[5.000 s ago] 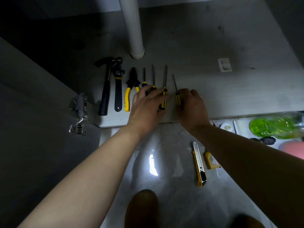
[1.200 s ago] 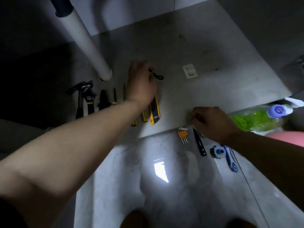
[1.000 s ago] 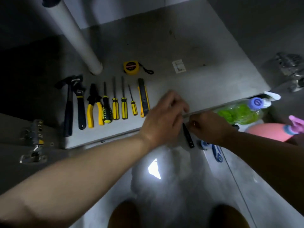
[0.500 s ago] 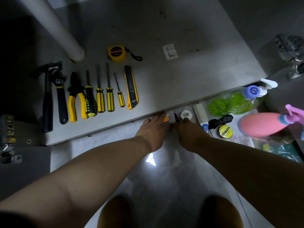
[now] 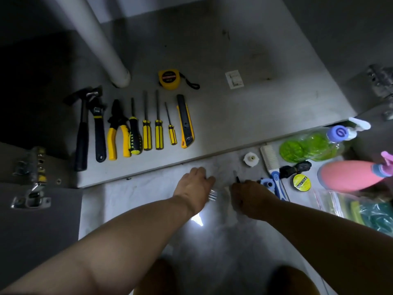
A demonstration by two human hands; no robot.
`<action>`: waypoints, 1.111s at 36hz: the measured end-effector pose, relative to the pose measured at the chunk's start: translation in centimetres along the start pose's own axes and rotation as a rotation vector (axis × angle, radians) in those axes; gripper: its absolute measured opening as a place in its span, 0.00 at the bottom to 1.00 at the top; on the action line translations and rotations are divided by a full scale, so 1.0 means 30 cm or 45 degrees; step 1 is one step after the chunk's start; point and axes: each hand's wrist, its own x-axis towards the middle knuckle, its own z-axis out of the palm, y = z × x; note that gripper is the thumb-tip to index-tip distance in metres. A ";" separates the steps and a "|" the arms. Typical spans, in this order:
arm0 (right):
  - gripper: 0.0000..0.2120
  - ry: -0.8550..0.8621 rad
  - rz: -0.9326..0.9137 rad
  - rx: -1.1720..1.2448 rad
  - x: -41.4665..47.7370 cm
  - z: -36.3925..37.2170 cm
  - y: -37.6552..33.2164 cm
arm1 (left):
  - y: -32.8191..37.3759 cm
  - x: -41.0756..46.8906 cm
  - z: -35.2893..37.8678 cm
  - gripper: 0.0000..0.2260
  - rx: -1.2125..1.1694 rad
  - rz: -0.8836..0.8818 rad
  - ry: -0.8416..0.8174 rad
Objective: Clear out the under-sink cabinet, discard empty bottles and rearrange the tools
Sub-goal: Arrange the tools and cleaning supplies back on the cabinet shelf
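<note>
Tools lie in a row on the cabinet floor point(image 5: 244, 116): a hammer point(image 5: 81, 128), a wrench point(image 5: 98, 128), yellow pliers point(image 5: 117, 134), several screwdrivers point(image 5: 146, 133) and a utility knife point(image 5: 185, 122). A yellow tape measure point(image 5: 169, 79) sits behind them. My left hand point(image 5: 194, 187) is over the tiled floor in front of the cabinet, closed on a hex key set point(image 5: 212, 195) whose metal ends stick out. Beside it my right hand point(image 5: 249, 196) grips a slim black tool point(image 5: 237, 179); only its tip shows.
A white drain pipe point(image 5: 95, 39) stands at the back left. On the floor to the right lie a green bottle point(image 5: 308, 145), a pink spray bottle point(image 5: 348, 175), a brush point(image 5: 270, 159), a white plastic nut point(image 5: 251, 159), a tape roll point(image 5: 301, 182) and a zip bag point(image 5: 361, 209). An open door with a hinge point(image 5: 32, 188) is left.
The utility knife and tape measure have joined the row in the cabinet. Both hands came down to the floor, took the hex keys and black tool, and drew back from the cabinet edge.
</note>
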 end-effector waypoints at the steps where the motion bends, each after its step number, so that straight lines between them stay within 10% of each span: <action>1: 0.17 -0.007 -0.003 0.000 0.004 0.002 0.005 | -0.006 -0.010 0.005 0.20 -0.028 -0.002 -0.025; 12: 0.24 0.060 0.012 0.089 0.018 0.021 -0.020 | -0.054 -0.094 -0.207 0.07 -1.301 -0.003 -0.294; 18: 0.14 0.014 -0.207 0.232 -0.003 -0.023 -0.040 | -0.093 -0.065 -0.427 0.08 -1.856 -0.089 0.098; 28: 0.10 0.000 -0.591 0.800 -0.051 -0.332 -0.057 | -0.268 0.219 -0.656 0.22 -1.452 -0.422 0.758; 40: 0.13 1.000 -0.261 0.996 0.091 -0.479 -0.036 | -0.310 0.453 -0.684 0.12 -0.901 -0.396 0.734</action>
